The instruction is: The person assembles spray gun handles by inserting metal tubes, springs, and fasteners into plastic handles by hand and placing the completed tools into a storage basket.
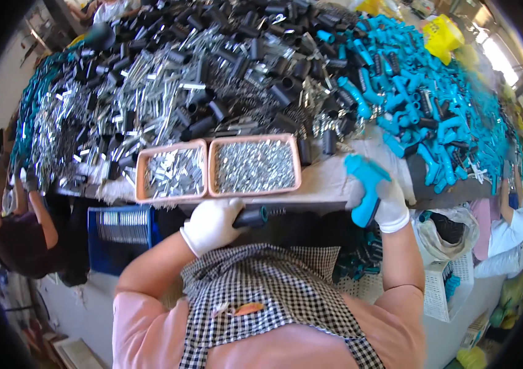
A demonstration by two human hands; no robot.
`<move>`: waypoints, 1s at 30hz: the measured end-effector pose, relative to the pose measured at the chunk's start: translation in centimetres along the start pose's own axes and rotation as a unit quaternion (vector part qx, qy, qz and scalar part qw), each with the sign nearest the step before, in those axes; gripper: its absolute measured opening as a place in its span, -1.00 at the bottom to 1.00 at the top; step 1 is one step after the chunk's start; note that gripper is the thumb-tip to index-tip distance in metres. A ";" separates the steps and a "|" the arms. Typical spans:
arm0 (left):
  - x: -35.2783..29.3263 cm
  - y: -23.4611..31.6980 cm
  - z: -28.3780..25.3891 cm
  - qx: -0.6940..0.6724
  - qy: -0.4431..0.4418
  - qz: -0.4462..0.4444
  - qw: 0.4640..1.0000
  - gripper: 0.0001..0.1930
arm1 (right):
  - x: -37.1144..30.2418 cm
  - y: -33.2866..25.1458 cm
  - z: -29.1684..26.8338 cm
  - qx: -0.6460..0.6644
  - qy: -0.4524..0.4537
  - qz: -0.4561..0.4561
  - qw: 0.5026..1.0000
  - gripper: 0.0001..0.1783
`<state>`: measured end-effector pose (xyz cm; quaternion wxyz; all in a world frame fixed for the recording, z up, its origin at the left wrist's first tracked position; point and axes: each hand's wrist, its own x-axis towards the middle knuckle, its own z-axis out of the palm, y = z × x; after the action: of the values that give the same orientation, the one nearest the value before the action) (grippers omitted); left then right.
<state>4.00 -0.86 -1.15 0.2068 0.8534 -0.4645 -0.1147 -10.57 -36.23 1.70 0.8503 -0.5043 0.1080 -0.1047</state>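
Note:
My left hand, in a white glove, is closed round a short black tube with a teal ring at its end. A thin coil spring shows just off that end; whether it is attached I cannot tell. In my right hand, also gloved, is a teal pistol-shaped plastic handle, tilted, its wider end up and to the left. The two hands are well apart, near the table's front edge. Two pink trays of small metal parts, the left tray and the right tray, sit beyond my left hand.
Black tubes and metal strips are heaped across the table, with teal handles piled at right. Below the edge stand a blue crate and a white basket. People work at the left and right.

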 end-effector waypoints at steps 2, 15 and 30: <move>-0.7 0.2 -0.8 0.020 0.021 0.000 1.000 -0.70 | -0.3 -1.1 3.3 -0.212 -0.160 0.179 0.947 -0.29; -2.3 0.7 -0.9 -0.253 -0.263 0.055 0.929 -0.70 | -0.6 4.0 11.2 -0.565 -0.426 -0.426 0.563 -0.61; -1.0 -0.7 -1.7 0.121 0.118 -0.095 0.981 -0.69 | -3.5 4.8 11.5 -0.379 -0.102 -0.166 0.905 -0.16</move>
<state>4.65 0.72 0.03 0.1437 0.9200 -0.3637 0.0246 -10.25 -23.38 3.14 0.5719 -0.8070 -0.0333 -0.1435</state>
